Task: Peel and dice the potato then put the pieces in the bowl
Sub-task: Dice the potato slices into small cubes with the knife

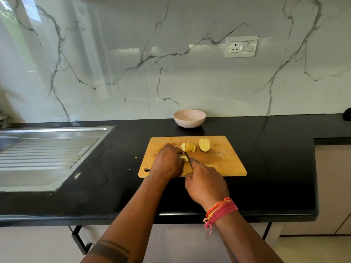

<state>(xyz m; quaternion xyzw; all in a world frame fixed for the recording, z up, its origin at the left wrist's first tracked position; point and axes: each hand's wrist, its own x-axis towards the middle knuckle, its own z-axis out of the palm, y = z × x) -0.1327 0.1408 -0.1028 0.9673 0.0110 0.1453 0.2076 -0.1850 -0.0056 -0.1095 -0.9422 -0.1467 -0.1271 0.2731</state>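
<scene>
A wooden cutting board lies on the black counter. On its far part sit a fanned row of pale potato slices and a potato half, cut face up. My left hand holds down a small potato piece near the board's middle; most of that piece is hidden. My right hand grips a knife, its blade down against the piece beside my left fingers. A pale pink bowl stands behind the board by the wall; I see nothing inside it.
A steel sink with a ribbed drainboard fills the counter's left side. Small potato bits lie on the counter left of the board. A wall socket sits on the marble backsplash. A dark object shows at the far right edge.
</scene>
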